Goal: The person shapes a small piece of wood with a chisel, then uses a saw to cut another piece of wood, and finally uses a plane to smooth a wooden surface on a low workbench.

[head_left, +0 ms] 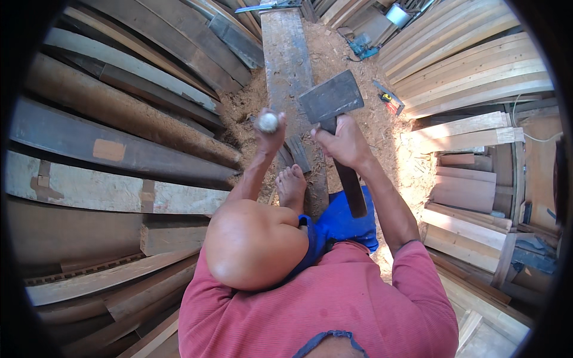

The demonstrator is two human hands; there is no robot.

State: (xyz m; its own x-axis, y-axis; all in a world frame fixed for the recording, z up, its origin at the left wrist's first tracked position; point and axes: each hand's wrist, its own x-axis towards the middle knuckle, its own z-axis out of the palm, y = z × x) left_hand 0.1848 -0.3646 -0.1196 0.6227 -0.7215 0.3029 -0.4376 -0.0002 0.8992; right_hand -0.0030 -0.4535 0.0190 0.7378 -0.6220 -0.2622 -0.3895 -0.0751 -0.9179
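Note:
My left hand (271, 138) is closed around an upright chisel (268, 122). Only the round pale butt of its handle shows, end-on; its blade is hidden below the hand. In my right hand (349, 142) is a mallet (332, 97) with a dark, blocky head, gripped by the handle near the head. That head is raised to the right of the chisel, apart from it. Between my hands a dark piece of wood (296, 153) lies on a long worn plank (288, 59). My bare foot (291, 185) rests at the near end of this piece.
Stacked boards (119, 158) line the left side, and more timber (471, 65) stands at the right. Wood shavings (343, 51) cover the ground. A yellow-and-black tape measure (387, 98) and a teal power tool (362, 48) lie right of the plank. A saw (262, 7) crosses its far end.

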